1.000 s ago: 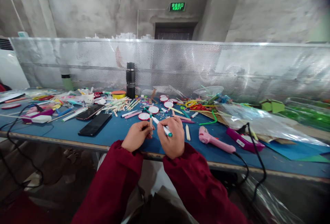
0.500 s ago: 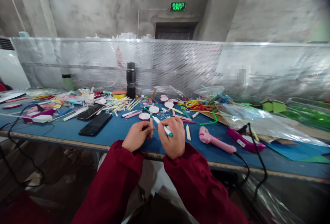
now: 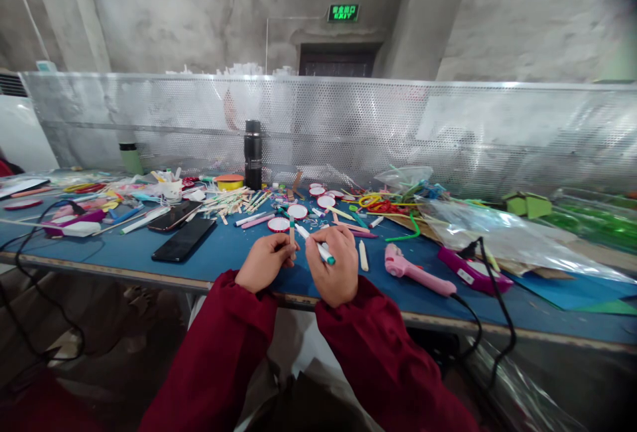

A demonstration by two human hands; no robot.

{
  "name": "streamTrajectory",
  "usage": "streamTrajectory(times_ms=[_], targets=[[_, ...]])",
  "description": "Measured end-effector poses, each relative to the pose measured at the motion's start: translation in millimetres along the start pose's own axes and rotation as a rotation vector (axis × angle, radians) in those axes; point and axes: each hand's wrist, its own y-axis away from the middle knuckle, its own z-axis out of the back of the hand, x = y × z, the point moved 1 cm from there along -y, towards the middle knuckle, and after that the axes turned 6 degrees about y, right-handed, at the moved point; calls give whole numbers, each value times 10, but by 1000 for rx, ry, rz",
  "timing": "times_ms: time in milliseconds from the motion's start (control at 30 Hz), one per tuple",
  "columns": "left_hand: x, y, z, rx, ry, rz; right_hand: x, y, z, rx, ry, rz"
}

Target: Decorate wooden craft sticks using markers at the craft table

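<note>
Between the thumb and fingers of my left hand point(image 3: 266, 261) a narrow flat craft stick point(image 3: 292, 230) stands nearly upright, its upper part coloured green. My right hand point(image 3: 334, 265) grips a white marker with a green end point(image 3: 317, 248) like a pen. The marker's far tip points at the stick, close to its coloured part; I cannot tell whether they touch. Just past the hands lie round white discs with red rims point(image 3: 297, 211). To the right of my right hand is a pale cream marker-shaped piece point(image 3: 363, 256).
A pink glue gun point(image 3: 418, 271) and a purple power strip point(image 3: 474, 270) with black cords lie right. Left are a black phone point(image 3: 184, 240) and a pile of craft sticks point(image 3: 233, 202). A black thermos point(image 3: 253, 155) stands before the perforated metal screen point(image 3: 348, 127).
Almost nothing differs. My right hand and the marker have shifted very slightly; my left hand holds the stick in the same place.
</note>
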Motion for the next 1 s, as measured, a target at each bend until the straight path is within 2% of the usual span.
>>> streamTrajectory(times_ms=[1000], targets=[[-6, 11, -5, 1, -3, -2, 13, -5, 3, 15, -5, 12]])
